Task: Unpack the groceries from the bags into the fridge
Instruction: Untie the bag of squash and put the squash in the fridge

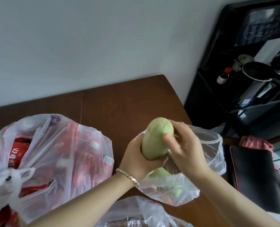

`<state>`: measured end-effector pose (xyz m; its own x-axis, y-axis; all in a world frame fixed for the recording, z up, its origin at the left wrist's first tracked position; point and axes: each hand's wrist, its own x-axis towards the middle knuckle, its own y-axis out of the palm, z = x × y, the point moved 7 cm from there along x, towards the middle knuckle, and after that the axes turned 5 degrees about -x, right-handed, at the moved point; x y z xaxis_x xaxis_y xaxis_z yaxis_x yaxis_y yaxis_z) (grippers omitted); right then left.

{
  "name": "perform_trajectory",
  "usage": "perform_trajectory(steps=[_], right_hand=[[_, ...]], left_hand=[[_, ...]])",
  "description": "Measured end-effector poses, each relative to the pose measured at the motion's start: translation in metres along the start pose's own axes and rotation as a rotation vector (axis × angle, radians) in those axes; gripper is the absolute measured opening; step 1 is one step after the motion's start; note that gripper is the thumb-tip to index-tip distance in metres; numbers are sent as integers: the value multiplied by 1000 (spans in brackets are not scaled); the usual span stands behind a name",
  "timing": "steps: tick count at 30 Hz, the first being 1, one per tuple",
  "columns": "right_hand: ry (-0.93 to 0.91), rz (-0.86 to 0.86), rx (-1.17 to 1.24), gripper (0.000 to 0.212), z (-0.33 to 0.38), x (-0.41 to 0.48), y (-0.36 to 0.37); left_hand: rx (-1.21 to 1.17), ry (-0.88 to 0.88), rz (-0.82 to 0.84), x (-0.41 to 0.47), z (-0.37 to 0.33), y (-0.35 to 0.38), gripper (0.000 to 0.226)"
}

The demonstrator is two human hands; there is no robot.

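Over the clear bag [215, 140] on the bench [119, 102], a pale green gourd [157, 140] is held up, so this looks like mid-unpack on the veg. Next move, I'd guess: carry it to the fridge, which isn't in shot. The left hand [139, 159] has its grip wrapped tight round the lower half. The right hand [186, 145] curls round the top, thumb pressed on. A second gourd [160, 172] waits in the bag.

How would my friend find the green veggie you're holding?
On the brown table, near its right edge, lies an open clear plastic bag. Above it, the left hand and right hand grip a pale green vegetable. Unlike the second green vegetable inside the bag, it is out and upright.
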<state>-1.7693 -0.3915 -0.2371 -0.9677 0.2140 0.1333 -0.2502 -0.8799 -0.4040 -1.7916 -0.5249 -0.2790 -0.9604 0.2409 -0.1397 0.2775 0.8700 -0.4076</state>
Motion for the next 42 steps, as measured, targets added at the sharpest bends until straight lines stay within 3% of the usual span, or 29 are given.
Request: perform_trajectory(steps=[2,5,7,10,15,20,22,25,31,37,42], right_hand=[[143,97,-20,36,-32,6,11],[288,526,-629,12,-105,-4,55],[337,785,-818,29,-139,-21,87],[375,835,-822,54,-152,-28,121],[296,826,-921,59,-146,-23,125],[264,679,-827,37,-118,-25,78],[198,567,-747,42,-96,-27,55],[127,294,-550,51,-51,-28,13],[17,-207,-321,28,42,-38,-58],[35,-436,-385,25,100,-102,-108],[264,-645,-514,27,100,-200,-162]], left_hand=[[-39,-47,-106,-1,6,-18,40],[-60,-169,-213,1,20,-40,36],[-98,-232,-253,1,24,-47,37],[-112,-291,-271,-1,29,-47,35],[-118,-291,-271,-2,27,-48,33],[-84,-244,-274,-2,15,-53,35],[-73,-225,-266,-1,7,-52,39],[-114,-173,-266,-3,-12,-51,36],[-248,112,-269,-15,-83,-68,34],[-213,393,51,-44,-158,-61,33],[22,524,443,-103,-191,3,35]])
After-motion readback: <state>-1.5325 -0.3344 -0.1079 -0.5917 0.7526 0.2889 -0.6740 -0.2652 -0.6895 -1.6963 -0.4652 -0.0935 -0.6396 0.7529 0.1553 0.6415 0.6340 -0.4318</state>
